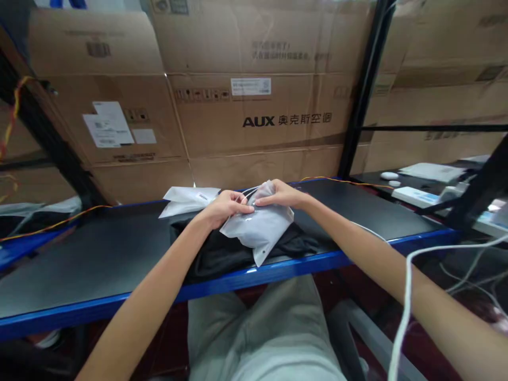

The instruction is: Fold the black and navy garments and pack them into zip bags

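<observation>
A frosted, translucent plastic bag (260, 227) is held up over the front of the dark shelf top (130, 248). My left hand (228, 207) pinches it at its upper left, fingers closed. At the bag's top, my right hand (280, 194) grips it between thumb and fingers. Something greyish shows through the bag's upper part, too blurred to name. Beneath lies a crumpled black cloth (218, 256). Just behind my left hand rests a second whitish plastic bag (188, 200). A thin white cable runs close behind my hands.
Behind the shelf stands a wall of cardboard (257, 132) between black metal posts. The shelf has a blue front edge (286, 266). On the right, a white cable (408, 286) hangs before my right arm, and white devices (420, 196) lie on another surface.
</observation>
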{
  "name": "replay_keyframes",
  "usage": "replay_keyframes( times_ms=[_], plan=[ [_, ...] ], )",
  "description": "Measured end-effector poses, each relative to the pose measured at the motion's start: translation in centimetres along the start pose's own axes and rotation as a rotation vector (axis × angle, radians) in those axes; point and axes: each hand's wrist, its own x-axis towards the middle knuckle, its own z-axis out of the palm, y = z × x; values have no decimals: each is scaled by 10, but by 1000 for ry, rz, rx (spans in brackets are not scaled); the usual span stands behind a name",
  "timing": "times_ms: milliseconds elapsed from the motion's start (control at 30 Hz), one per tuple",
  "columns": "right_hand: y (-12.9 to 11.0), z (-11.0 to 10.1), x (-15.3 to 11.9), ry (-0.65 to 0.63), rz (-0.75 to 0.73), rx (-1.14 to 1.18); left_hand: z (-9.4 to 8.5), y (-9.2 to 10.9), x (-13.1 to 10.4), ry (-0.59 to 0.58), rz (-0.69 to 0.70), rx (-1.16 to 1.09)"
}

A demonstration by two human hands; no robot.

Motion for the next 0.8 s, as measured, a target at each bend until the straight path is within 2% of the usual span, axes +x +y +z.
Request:
replay_keyframes(
  times_ms=[200, 400, 567, 800],
  plan=[
    [-1, 0, 0, 62, -15, 54, -3, -1, 1, 1, 40, -13],
    [0, -4, 4, 308, -73, 127, -10, 5, 0, 101, 49, -69],
    [2, -4, 8, 501, -118, 156, -16, 7, 3, 261, 140, -186],
    [7, 0, 9, 445, -153, 158, -19, 2, 7, 382, 275, -178]
  ],
)
